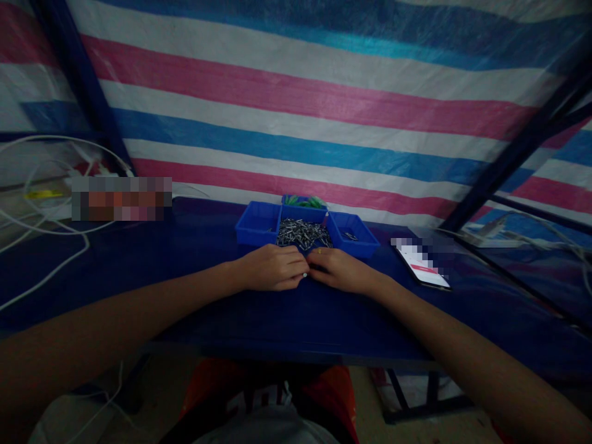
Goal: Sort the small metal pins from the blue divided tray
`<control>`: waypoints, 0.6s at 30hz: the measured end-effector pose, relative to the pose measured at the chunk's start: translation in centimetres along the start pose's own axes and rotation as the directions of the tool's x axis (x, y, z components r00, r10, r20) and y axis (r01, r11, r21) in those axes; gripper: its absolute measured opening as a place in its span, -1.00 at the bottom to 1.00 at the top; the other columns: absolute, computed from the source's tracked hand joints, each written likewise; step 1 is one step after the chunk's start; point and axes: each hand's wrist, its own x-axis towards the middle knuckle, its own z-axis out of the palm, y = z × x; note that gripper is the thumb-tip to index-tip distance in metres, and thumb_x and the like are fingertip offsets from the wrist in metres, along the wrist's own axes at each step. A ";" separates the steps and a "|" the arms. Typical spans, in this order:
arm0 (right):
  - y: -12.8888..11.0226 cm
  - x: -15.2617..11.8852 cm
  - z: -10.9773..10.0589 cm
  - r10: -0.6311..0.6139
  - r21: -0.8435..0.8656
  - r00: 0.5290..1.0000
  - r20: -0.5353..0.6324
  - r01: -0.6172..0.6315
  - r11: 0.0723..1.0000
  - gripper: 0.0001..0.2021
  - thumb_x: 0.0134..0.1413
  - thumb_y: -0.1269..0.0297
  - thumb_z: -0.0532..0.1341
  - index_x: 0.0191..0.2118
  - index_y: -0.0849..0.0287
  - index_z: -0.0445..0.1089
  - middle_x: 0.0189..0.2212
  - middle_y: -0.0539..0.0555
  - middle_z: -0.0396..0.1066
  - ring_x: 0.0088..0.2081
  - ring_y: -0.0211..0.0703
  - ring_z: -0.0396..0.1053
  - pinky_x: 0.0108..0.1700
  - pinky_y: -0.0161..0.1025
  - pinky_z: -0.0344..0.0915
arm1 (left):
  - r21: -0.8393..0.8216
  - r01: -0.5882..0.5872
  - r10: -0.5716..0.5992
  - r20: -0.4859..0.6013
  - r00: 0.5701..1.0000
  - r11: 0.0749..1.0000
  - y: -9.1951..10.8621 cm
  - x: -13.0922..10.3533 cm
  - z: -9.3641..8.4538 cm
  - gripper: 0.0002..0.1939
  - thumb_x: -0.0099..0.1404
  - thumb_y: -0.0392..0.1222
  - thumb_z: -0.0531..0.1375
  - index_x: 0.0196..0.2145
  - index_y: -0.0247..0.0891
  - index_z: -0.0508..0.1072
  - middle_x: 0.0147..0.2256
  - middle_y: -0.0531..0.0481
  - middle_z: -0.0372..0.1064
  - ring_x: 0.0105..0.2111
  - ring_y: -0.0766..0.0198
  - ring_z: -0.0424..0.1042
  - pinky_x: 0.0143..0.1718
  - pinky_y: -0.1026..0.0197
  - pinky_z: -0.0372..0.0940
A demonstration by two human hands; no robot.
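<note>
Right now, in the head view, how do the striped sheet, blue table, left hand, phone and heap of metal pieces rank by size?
1. Striped sheet
2. Blue table
3. Left hand
4. Phone and heap of metal pieces: too alike to rank

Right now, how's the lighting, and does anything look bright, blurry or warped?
Head view: dim overall, the phone screen brightest; head view: part of that screen and a patch at left are pixelated; head view: both forearms look stretched toward the sides, probably lens distortion; head view: metal pieces hard to separate.
</note>
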 end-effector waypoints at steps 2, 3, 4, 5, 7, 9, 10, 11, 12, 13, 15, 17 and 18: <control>0.0 0.0 -0.1 0.010 0.012 1.000 0.004 -0.010 1.000 -0.86 0.17 0.33 0.07 -0.33 0.25 0.32 -0.43 0.07 0.32 -0.38 -0.23 0.27 -0.30 -0.29 0.18 | 0.015 0.056 -0.056 -0.005 0.998 0.998 -0.1 -0.1 0.1 -0.78 0.31 -0.25 -0.05 -0.32 -0.31 0.37 -0.39 -0.03 0.37 -0.33 0.30 0.31 -0.36 0.30 0.20; 0.0 0.0 -0.2 0.015 0.025 1.000 0.007 -0.015 1.000 -0.85 0.17 0.29 0.08 -0.32 0.25 0.33 -0.43 0.07 0.33 -0.38 -0.23 0.28 -0.30 -0.29 0.18 | 0.023 0.083 -0.082 -0.007 0.997 0.996 -0.2 -0.1 0.1 -0.79 0.30 -0.25 -0.04 -0.32 -0.30 0.37 -0.41 -0.03 0.36 -0.35 0.30 0.30 -0.37 0.30 0.19; 0.0 -0.1 -0.3 0.018 0.043 1.000 0.010 -0.018 0.999 -0.83 0.17 0.25 0.09 -0.30 0.24 0.34 -0.42 0.06 0.35 -0.37 -0.23 0.29 -0.30 -0.29 0.19 | 0.033 0.103 -0.102 -0.006 0.995 0.994 -0.3 -0.2 0.2 -0.80 0.30 -0.25 -0.03 -0.33 -0.30 0.37 -0.42 -0.02 0.35 -0.37 0.30 0.30 -0.38 0.29 0.19; 0.0 -0.1 -0.3 0.019 0.064 1.000 0.015 -0.020 0.998 -0.80 0.17 0.21 0.09 -0.29 0.24 0.34 -0.41 0.06 0.36 -0.36 -0.23 0.30 -0.30 -0.30 0.19 | 0.041 0.115 -0.114 -0.006 0.993 0.993 -0.4 -0.2 0.3 -0.81 0.29 -0.25 -0.03 -0.34 -0.30 0.37 -0.43 -0.01 0.34 -0.38 0.30 0.29 -0.39 0.29 0.18; 0.0 -0.1 -0.4 0.022 0.089 1.000 0.016 -0.023 0.996 -0.75 0.19 0.16 0.06 -0.28 0.24 0.35 -0.39 0.07 0.38 -0.35 -0.23 0.32 -0.28 -0.29 0.20 | 0.055 0.116 -0.116 -0.004 0.993 0.992 -0.5 -0.3 0.4 -0.81 0.29 -0.25 -0.02 -0.35 -0.30 0.37 -0.44 -0.01 0.33 -0.39 0.30 0.28 -0.41 0.28 0.17; 0.0 0.0 -0.4 0.021 0.076 1.000 0.008 -0.021 0.997 -0.74 0.21 0.17 0.03 -0.29 0.24 0.35 -0.40 0.07 0.38 -0.35 -0.23 0.31 -0.28 -0.29 0.20 | 0.069 0.097 -0.098 0.001 0.995 0.993 -0.6 -0.3 0.5 -0.80 0.30 -0.24 -0.02 -0.36 -0.30 0.37 -0.43 -0.01 0.33 -0.38 0.29 0.27 -0.40 0.27 0.17; 0.0 0.0 -0.3 0.019 0.060 1.000 0.005 -0.019 0.998 -0.74 0.22 0.18 0.03 -0.30 0.24 0.35 -0.41 0.07 0.37 -0.36 -0.23 0.30 -0.28 -0.28 0.20 | 0.075 0.085 -0.085 0.006 0.996 0.994 -0.6 -0.3 0.5 -0.79 0.31 -0.23 -0.02 -0.36 -0.30 0.38 -0.43 -0.01 0.33 -0.38 0.29 0.27 -0.40 0.26 0.17; -0.1 0.0 -0.3 0.016 0.043 1.000 0.002 -0.016 0.999 -0.75 0.22 0.19 0.03 -0.31 0.24 0.34 -0.42 0.07 0.36 -0.37 -0.23 0.30 -0.29 -0.28 0.19 | 0.079 0.073 -0.075 0.011 0.997 0.994 -0.5 -0.3 0.5 -0.78 0.32 -0.22 -0.03 -0.35 -0.30 0.38 -0.42 -0.01 0.34 -0.37 0.28 0.27 -0.39 0.26 0.17; -0.1 0.1 -0.3 0.014 0.030 1.000 0.001 -0.014 0.999 -0.76 0.22 0.21 0.03 -0.32 0.24 0.34 -0.43 0.07 0.35 -0.38 -0.24 0.29 -0.30 -0.28 0.19 | 0.082 0.066 -0.068 0.015 0.998 0.994 -0.5 -0.3 0.5 -0.77 0.33 -0.22 -0.04 -0.34 -0.31 0.39 -0.41 -0.02 0.34 -0.36 0.28 0.27 -0.38 0.26 0.17; -0.1 0.1 -0.3 0.011 0.021 1.000 0.002 -0.012 1.000 -0.77 0.22 0.23 0.03 -0.32 0.24 0.34 -0.44 0.06 0.35 -0.38 -0.24 0.28 -0.30 -0.29 0.18 | 0.083 0.061 -0.063 0.019 0.998 0.995 -0.5 -0.3 0.5 -0.76 0.34 -0.21 -0.04 -0.32 -0.31 0.39 -0.40 -0.02 0.34 -0.36 0.28 0.27 -0.38 0.26 0.17; -0.1 0.1 -0.3 0.013 0.014 1.000 0.004 -0.013 1.000 -0.79 0.22 0.26 0.03 -0.32 0.25 0.34 -0.44 0.06 0.35 -0.39 -0.25 0.29 -0.30 -0.29 0.18 | 0.080 0.062 -0.064 0.021 0.998 0.995 -0.5 -0.3 0.5 -0.74 0.35 -0.20 -0.06 -0.31 -0.30 0.39 -0.39 -0.02 0.34 -0.35 0.29 0.28 -0.37 0.26 0.17; -0.1 0.1 -0.3 0.015 0.019 1.000 0.004 -0.015 1.000 -0.79 0.22 0.29 0.03 -0.32 0.25 0.34 -0.43 0.06 0.35 -0.38 -0.25 0.30 -0.29 -0.30 0.19 | 0.081 0.080 -0.081 0.015 0.997 0.994 -0.5 -0.3 0.4 -0.74 0.36 -0.19 -0.06 -0.30 -0.30 0.39 -0.39 -0.01 0.35 -0.35 0.29 0.28 -0.37 0.27 0.17; -0.1 0.1 -0.3 0.015 0.025 1.000 0.004 -0.015 1.000 -0.80 0.22 0.29 0.03 -0.31 0.25 0.35 -0.42 0.07 0.36 -0.37 -0.25 0.30 -0.29 -0.29 0.20 | 0.083 0.096 -0.097 0.013 0.995 0.992 -0.5 -0.3 0.4 -0.74 0.36 -0.18 -0.05 -0.30 -0.30 0.39 -0.39 -0.02 0.34 -0.34 0.29 0.28 -0.38 0.27 0.17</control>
